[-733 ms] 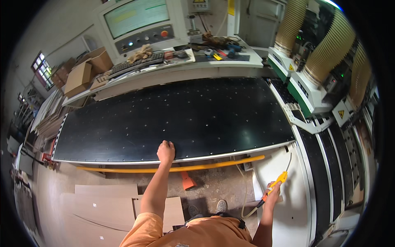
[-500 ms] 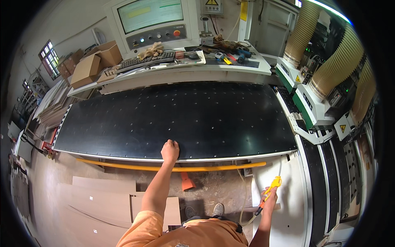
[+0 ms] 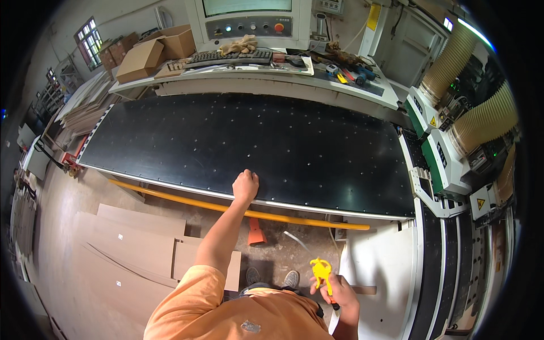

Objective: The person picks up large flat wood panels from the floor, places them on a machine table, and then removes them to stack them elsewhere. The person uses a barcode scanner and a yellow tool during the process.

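My left hand (image 3: pixel 245 186) is closed in a fist and rests on the front edge of the black worktable (image 3: pixel 187 141), whose dark top is dotted with small studs. I see nothing in that fist, though its underside is hidden. Lower right, in front of the table, my right hand (image 3: pixel 340 292) grips a yellow air blow gun (image 3: pixel 321 271). Its thin nozzle tilts up and to the left over the floor. An orange and black fitting shows below the handle, beside my fingers.
A yellow bar (image 3: pixel 272 217) runs along the table's front, with an orange foot pedal (image 3: pixel 256 233) beneath. Brown boards (image 3: pixel 136 249) lie on the floor at left. Behind stand a keyboard (image 3: pixel 232 58), cardboard boxes (image 3: pixel 140 59) and a control panel (image 3: pixel 249 27). Machine heads with ribbed hoses (image 3: pixel 481 124) stand at right.
My right hand has swung the blow gun left, away from the white panel, and its nozzle now leans left. My left fist stays on the table edge. The view has shifted downward.
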`<action>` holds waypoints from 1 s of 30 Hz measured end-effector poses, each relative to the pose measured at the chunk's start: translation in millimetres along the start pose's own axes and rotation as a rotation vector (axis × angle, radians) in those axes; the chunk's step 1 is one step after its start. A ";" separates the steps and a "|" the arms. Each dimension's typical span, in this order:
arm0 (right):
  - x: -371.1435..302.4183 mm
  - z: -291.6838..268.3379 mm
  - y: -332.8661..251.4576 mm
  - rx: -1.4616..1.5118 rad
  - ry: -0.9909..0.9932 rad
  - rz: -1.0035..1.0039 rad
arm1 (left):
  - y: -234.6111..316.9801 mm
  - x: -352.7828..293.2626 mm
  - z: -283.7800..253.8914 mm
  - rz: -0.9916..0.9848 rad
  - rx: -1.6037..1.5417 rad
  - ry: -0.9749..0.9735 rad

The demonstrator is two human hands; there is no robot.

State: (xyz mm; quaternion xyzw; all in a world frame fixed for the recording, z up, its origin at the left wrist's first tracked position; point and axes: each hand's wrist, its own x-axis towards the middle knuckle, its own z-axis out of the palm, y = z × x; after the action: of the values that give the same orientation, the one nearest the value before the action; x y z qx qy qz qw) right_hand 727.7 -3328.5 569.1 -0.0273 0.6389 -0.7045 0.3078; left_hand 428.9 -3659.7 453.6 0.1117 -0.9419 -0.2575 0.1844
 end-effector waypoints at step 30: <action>-1.1 -96.6 70.0 0.296 1.322 -0.132 | 0.2 2.0 -2.5 0.010 0.037 -0.051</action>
State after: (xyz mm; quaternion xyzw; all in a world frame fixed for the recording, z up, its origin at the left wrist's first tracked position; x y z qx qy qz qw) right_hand 714.8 -3242.2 487.7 0.4126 0.5865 -0.6706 -0.1902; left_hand 428.0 -3661.2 456.3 0.1039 -0.9515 -0.2420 0.1593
